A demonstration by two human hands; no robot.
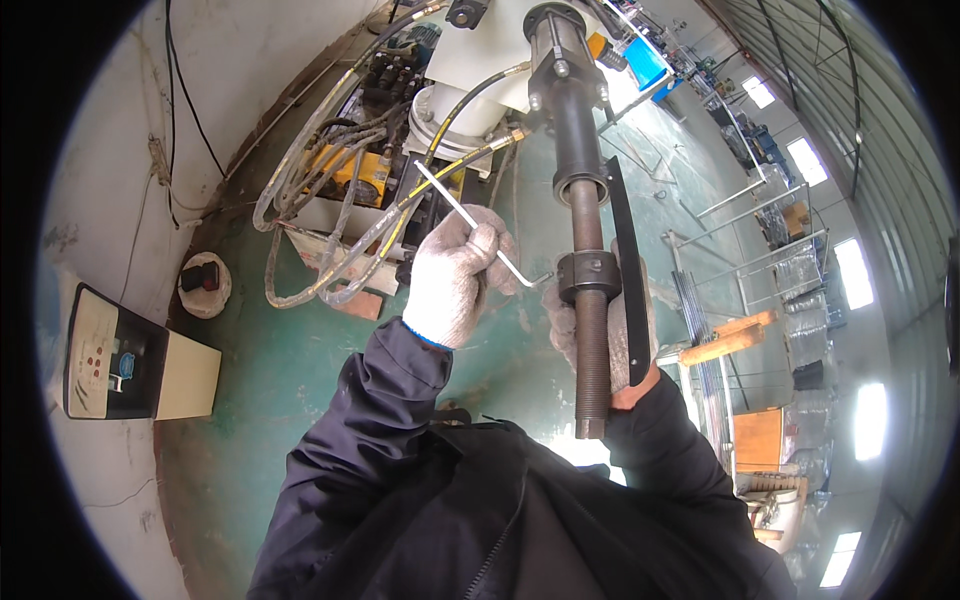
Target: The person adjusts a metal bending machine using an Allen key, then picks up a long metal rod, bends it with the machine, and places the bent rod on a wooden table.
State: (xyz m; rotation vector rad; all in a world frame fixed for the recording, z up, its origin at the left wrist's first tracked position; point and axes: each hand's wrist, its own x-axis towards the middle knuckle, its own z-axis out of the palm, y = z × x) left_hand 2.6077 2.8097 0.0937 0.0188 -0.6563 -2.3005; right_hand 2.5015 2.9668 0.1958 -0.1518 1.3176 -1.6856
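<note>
My left hand [455,270], in a whitish knit work glove, is closed around a silver hex key [452,198]. The key's long arm points up and left, and its short bent end [540,279] reaches close to a dark round collar [587,275]. That collar sits on a threaded rod [592,350] coming out of a black cylinder [580,130]. Behind the rod, just below the collar, my gloved right hand [632,325] is wrapped about it, with glove showing on both sides. Some of its fingers are hidden. A black flat bar [627,270] runs alongside the rod, over the right hand.
Hydraulic hoses [345,225] loop from the machine's valves and yellow parts at the left. A cream-and-black box-shaped unit [140,365] stands by the left wall, near a round tub [205,285]. Metal racks [745,190] and long bars [700,340] are at the right.
</note>
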